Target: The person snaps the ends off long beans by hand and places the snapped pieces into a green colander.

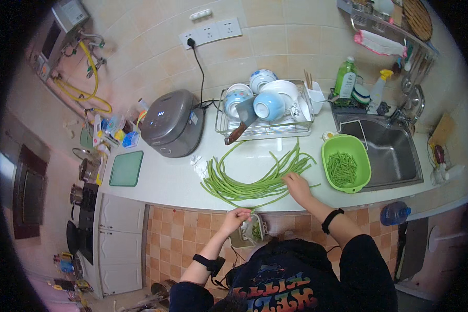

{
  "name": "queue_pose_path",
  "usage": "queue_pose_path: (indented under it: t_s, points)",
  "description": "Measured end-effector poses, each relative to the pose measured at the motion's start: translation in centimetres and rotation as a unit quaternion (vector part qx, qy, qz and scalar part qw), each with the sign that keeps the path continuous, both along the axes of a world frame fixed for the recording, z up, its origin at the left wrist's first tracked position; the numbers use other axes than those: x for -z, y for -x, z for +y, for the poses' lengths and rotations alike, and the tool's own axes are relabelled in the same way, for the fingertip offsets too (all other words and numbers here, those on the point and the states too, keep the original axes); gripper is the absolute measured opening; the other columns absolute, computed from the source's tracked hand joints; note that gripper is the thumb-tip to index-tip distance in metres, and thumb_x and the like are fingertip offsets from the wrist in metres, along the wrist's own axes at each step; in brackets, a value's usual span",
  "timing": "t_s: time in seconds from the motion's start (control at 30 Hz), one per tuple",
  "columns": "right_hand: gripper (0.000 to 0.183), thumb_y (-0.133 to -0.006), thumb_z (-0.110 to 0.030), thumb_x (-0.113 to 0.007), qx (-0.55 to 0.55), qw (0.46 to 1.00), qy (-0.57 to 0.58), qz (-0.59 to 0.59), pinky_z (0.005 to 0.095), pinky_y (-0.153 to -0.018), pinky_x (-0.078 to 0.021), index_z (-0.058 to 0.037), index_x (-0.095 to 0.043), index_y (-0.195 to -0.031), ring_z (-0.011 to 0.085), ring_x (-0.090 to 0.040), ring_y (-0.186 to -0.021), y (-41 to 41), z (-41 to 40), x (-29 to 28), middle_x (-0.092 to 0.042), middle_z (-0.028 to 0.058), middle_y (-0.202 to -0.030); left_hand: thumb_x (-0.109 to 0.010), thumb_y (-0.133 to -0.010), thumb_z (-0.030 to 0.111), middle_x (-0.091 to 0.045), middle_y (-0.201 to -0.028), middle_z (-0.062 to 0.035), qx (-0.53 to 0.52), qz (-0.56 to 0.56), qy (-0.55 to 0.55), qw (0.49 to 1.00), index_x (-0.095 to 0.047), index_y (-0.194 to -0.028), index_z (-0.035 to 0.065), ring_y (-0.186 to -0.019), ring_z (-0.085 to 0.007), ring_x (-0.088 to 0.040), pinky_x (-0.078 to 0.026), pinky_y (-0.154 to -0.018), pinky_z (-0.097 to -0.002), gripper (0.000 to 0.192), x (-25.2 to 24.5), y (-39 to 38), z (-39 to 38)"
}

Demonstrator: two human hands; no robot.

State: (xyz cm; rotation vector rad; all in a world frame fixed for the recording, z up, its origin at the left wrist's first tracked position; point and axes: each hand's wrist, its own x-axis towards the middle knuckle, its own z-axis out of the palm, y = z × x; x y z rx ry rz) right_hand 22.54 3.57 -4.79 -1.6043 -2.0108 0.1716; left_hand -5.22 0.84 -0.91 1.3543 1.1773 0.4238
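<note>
A loose bundle of long green beans (pixel 241 186) lies curved across the white countertop before me. At the counter's front edge, my left hand (pixel 237 220) pinches the end of one long bean (pixel 267 203) that runs up to the right. My right hand (pixel 297 188) is at the right part of the bundle, its fingertips down among the beans; whether they grip one is hidden. Farther right, a light green plastic basin (pixel 366 171) holds short cut bean pieces (pixel 341 168). Below my left hand, a bin (pixel 245 241) with green scraps stands on the floor.
Behind the beans, a wire dish rack (pixel 265 130) holds bowls, with a cleaver (pixel 241 124) lying at its front, handle outward. A rice cooker (pixel 173 124) and a green cutting board (pixel 126 168) are to the left. The basin overlaps the steel sink (pixel 399 156).
</note>
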Motion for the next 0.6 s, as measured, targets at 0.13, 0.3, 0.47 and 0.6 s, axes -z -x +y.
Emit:
queue_pose_path:
  t_s: [0.13, 0.3, 0.47, 0.6]
  points:
    - [0.022, -0.070, -0.004, -0.049, -0.019, 0.998, -0.050, -0.030, 0.0339, -0.077, -0.0390, -0.0072, -0.055, -0.091, 0.0226, -0.050, -0.084, 0.0, 2.0, -0.8, -0.051, 0.0062, -0.084, -0.052, -0.082, 0.016, -0.061, -0.072, 0.0025, 0.024, 0.019, 0.022, 0.999, -0.055, -0.098, 0.0019, -0.049, -0.0009, -0.038, -0.031, -0.045, -0.0156, 0.022, -0.8, -0.9, 0.2]
    - [0.025, -0.069, -0.004, -0.050, 0.031, 0.999, -0.031, 0.001, 0.0338, -0.083, -0.0359, -0.0063, -0.056, -0.094, 0.0244, -0.048, -0.090, 1.9, 0.7, 0.5, -0.051, 0.0076, -0.090, -0.054, -0.081, 0.016, -0.062, -0.071, -0.0005, 0.044, -0.004, 0.034, 0.998, -0.057, -0.088, 0.0026, -0.046, -0.0014, -0.039, -0.030, -0.041, -0.0163, 0.015, -0.9, -1.7, 1.3]
    - [0.025, -0.072, -0.011, -0.057, -0.144, 0.953, 0.075, 0.256, 0.0335, -0.077, -0.0398, -0.0045, -0.056, -0.096, 0.0248, -0.050, -0.088, 5.7, -4.4, -4.6, -0.052, 0.0099, -0.092, -0.053, -0.082, 0.014, -0.062, -0.072, -0.0012, 0.067, -0.042, 0.069, 0.994, -0.056, -0.088, 0.0019, -0.045, -0.0011, -0.037, -0.028, -0.040, -0.0156, 0.014, -1.8, -2.9, 1.2]
    - [0.019, -0.073, -0.011, -0.060, -0.208, 0.916, 0.154, 0.306, 0.0292, -0.070, -0.0422, -0.0029, -0.058, -0.091, 0.0215, -0.053, -0.079, 5.6, -6.4, -4.1, -0.054, 0.0095, -0.085, -0.050, -0.084, 0.018, -0.061, -0.072, -0.0019, 0.142, -0.050, 0.111, 0.982, -0.056, -0.085, 0.0028, -0.047, -0.0025, -0.038, -0.030, -0.043, -0.0163, 0.017, -3.5, -3.6, 1.2]
